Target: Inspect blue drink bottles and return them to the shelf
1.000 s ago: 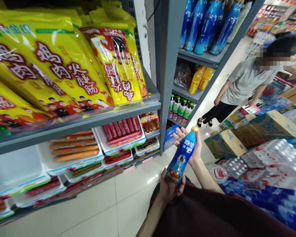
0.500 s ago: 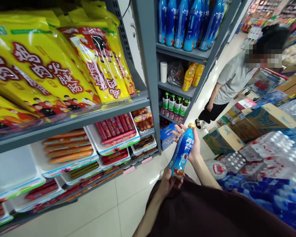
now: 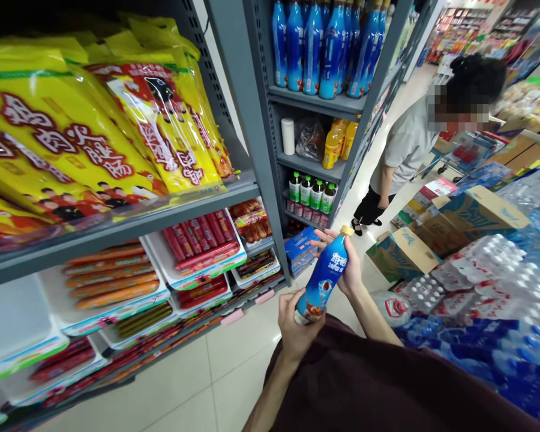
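Note:
A blue drink bottle (image 3: 323, 279) with a yellow cap lies tilted across both hands in front of my dark top, its cap end pointing up and away. My left hand (image 3: 294, 327) grips the bottle's lower end, thumb and fingers around the base. Near the cap, my right hand (image 3: 351, 267) supports the neck, with the thumb along the near side and several fingertips showing past the far side. The white lettering and a round picture on the label face up towards me.
Yellow sausage packs (image 3: 72, 132) fill the left shelf, above trays of sausages (image 3: 112, 276). Similar blue bottles (image 3: 312, 51) stand on the shelf ahead. At right are cardboard boxes (image 3: 405, 252) and wrapped bottle packs (image 3: 490, 282). A person in a grey shirt (image 3: 407, 132) stands in the aisle.
My left hand has shifted from beneath the bottle's base to its left side, and the bottle has turned a little. The person in the aisle leans further forward.

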The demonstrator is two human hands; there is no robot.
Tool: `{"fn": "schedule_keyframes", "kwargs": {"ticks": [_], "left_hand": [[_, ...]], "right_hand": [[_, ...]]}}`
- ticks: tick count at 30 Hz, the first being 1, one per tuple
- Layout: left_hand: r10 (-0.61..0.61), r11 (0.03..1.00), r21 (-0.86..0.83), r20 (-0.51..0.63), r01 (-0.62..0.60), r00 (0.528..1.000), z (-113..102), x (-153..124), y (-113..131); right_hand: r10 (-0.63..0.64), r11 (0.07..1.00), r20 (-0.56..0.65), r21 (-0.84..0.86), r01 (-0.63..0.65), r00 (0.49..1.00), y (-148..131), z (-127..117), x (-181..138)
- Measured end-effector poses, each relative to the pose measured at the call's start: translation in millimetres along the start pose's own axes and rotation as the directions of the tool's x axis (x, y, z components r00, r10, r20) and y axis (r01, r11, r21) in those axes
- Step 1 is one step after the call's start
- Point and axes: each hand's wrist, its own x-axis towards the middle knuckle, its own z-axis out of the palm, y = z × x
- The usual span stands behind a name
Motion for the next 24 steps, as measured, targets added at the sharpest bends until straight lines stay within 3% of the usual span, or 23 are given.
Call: {"fn": "schedule_keyframes", "kwargs": {"ticks": [4, 8, 12, 14, 21, 24], "left_hand": [[0.327, 0.933, 0.201, -0.124, -0.299, 0.937, -4, 2, -5], [0.511, 0.825, 0.357, -0.139, -0.438, 0.848, -12, 1, -11], [0.754, 0.545, 0.537, 0.022, -0.644, 0.657, -26, -3, -16], [0.803, 0.425, 0.570, 0.121, -0.703, 0.584, -31, -4, -15], [0.828, 0.371, 0.545, 0.173, -0.752, 0.533, -37, -5, -5], [0.816, 0.402, 0.535, 0.160, -0.743, 0.556, -36, -6, -4]], "right_hand": [[-0.001, 1.000, 0.029, -0.022, 0.002, 1.000, 1, 0, 0], [0.038, 0.999, 0.067, -0.015, -0.037, 0.997, 1, 3, -1], [0.096, 0.995, 0.088, 0.000, -0.096, 0.992, 2, 4, 0], [0.129, 0.991, 0.086, 0.023, -0.131, 0.988, 3, 3, 1], [0.171, 0.982, 0.094, 0.062, -0.177, 0.981, 4, 2, -1], [0.176, 0.982, 0.103, 0.056, -0.182, 0.979, 5, 2, -2]]}}
